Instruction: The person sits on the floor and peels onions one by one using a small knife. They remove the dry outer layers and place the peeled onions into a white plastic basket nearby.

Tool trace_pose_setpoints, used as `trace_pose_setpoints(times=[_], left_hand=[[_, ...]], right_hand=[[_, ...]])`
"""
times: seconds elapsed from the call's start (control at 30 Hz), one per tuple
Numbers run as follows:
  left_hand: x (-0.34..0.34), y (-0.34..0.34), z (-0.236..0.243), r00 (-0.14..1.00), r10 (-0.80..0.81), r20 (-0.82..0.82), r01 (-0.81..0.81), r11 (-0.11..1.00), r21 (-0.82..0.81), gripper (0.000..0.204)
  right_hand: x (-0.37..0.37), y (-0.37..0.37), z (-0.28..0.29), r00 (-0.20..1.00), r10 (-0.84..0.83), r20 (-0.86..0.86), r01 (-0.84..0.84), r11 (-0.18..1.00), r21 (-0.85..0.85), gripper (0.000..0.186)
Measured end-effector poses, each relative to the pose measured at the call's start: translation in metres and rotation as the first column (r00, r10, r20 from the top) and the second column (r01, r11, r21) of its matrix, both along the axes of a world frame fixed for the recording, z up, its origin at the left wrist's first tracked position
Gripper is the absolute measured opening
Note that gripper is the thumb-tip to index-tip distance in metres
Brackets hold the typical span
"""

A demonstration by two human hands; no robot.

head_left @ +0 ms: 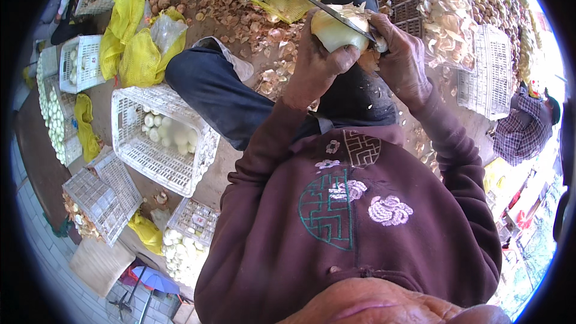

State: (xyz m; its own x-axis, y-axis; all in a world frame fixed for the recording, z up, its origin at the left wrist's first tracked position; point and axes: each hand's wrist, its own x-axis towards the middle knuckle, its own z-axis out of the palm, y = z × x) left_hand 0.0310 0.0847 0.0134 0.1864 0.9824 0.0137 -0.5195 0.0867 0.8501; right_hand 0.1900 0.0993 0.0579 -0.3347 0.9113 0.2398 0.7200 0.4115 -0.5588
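Above my knees, my left hand (317, 69) is wrapped round a large onion (331, 35), its thumb along the lower edge. The onion is pale and smooth in front, with dry brown skin ragged at its top. My right hand (405, 63) grips a knife, its handle mostly hidden in the fingers. The long dark knife blade (318, 6) slants from upper left down across the onion's face and touches it. Loose brown skin hangs by the fingers of my right hand.
A white crate (123, 126) holding peeled onions stands left of my leg. Onion skins (240, 21) litter the ground ahead. Yellow net bags (141, 57) lie at the left. Crates heaped with skins (444, 30) stand at the upper right, near a person in a checked shirt (521, 129).
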Motion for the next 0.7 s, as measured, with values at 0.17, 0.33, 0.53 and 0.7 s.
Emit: trace_pose_setpoints(times=[0.17, 0.33, 0.53, 0.7], left_hand=[[0.016, 0.009, 0.034, 0.975, -0.016, -0.221, 0.047, 0.990, 0.136, 0.061], [0.060, 0.021, 0.050, 0.947, -0.068, -0.313, 0.158, 0.949, 0.272, 0.058], [0.099, 0.020, 0.036, 0.959, -0.263, -0.110, 0.269, 0.962, 0.048, 0.042], [0.081, 0.037, 0.041, 0.874, -0.142, -0.465, 0.279, 0.929, 0.241, 0.053]], right_hand=[[0.028, -0.001, 0.007, 0.992, -0.001, -0.126, 0.031, 0.971, 0.237, 0.047], [0.083, -0.002, -0.005, 0.986, -0.122, -0.113, 0.161, 0.877, 0.452, 0.046], [0.187, -0.004, -0.089, 0.717, -0.696, -0.045, 0.697, 0.714, 0.073, 0.030], [0.150, -0.031, -0.054, 0.387, -0.669, -0.635, 0.213, 0.735, -0.644, 0.034]])
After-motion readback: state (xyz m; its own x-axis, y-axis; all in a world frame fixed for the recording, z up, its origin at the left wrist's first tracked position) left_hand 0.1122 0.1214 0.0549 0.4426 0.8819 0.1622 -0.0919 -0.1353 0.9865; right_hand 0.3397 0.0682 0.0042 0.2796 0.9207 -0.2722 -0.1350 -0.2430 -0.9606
